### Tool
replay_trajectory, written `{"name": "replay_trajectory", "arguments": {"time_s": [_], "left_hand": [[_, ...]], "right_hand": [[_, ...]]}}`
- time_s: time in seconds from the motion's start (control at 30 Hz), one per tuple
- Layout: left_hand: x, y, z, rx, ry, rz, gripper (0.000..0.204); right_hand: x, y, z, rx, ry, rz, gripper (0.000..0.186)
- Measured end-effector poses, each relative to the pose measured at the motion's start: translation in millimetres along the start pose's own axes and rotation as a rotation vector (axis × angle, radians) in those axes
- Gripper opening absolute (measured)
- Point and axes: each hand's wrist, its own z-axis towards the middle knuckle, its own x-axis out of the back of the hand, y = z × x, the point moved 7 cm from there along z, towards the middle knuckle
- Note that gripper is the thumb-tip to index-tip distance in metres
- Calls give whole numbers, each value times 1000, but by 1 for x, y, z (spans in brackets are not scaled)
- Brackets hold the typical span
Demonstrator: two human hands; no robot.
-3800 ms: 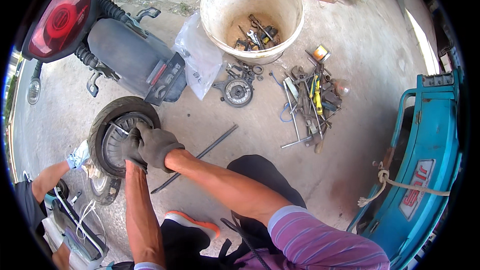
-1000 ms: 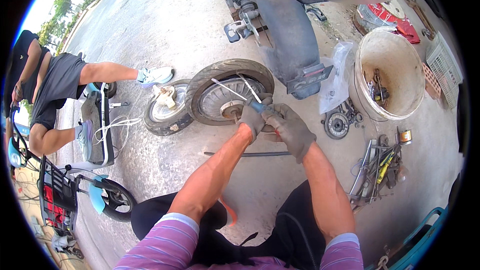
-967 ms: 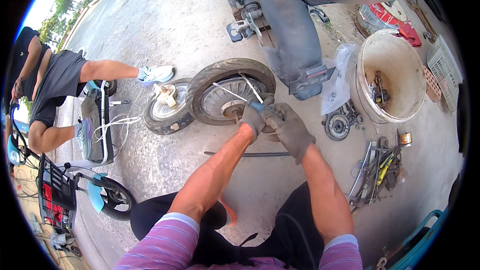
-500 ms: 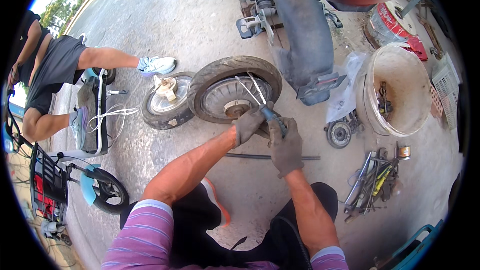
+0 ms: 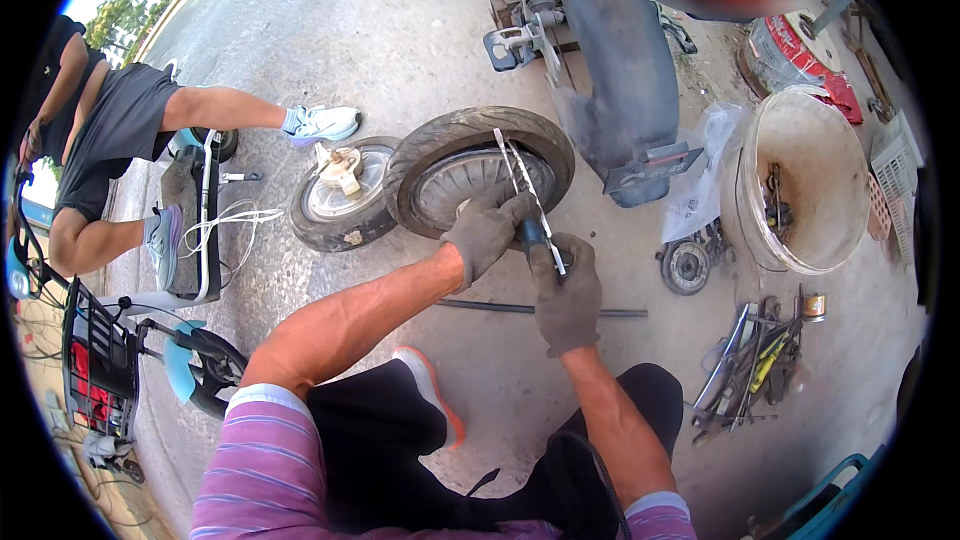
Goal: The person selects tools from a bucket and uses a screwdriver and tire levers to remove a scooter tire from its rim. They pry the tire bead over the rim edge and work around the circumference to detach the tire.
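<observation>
In front of me a black-tyred wheel (image 5: 398,175) with a finned metal hub leans at a tilt. My left hand (image 5: 487,235), in a grey-brown glove, is closed by the dark blue handle of a screwdriver (image 5: 531,231), its fingers curled around where shaft and handle meet. My right hand (image 5: 568,302), gloved alike, is closed on a long flat metal tyre lever (image 5: 524,180), whose lower end sticks out between thumb and fingers. The lever's tip reaches over the upper tyre wall. Both shafts lie close together. Whether the right palm also touches the screwdriver handle is partly hidden.
A second wheel (image 5: 345,228) lies left of the first. Behind stands a scooter with a dark mudguard (image 5: 620,60). At right are a white bucket (image 5: 745,195), a round metal part (image 5: 685,268) and a heap of tools (image 5: 755,365). A black bar (image 5: 480,307) lies underneath; a person's leg (image 5: 230,108) is at left.
The lever has slid up and lengthened out of my right hand, its lower end now showing. My left hand has come up to the screwdriver, and the shafts have drawn closer together.
</observation>
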Motion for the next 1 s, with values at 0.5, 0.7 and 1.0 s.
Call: {"name": "replay_trajectory", "arguments": {"time_s": [0.5, 0.7, 1.0], "left_hand": [[163, 66, 110, -114, 81, 91, 43], [147, 78, 110, -138, 30, 337, 40], [135, 83, 114, -120, 8, 607, 42]], "right_hand": [[-18, 35, 3, -94, 31, 3, 35], [-34, 55, 3, -71, 80, 12, 34], [-69, 90, -1, -73, 122, 45, 31]]}}
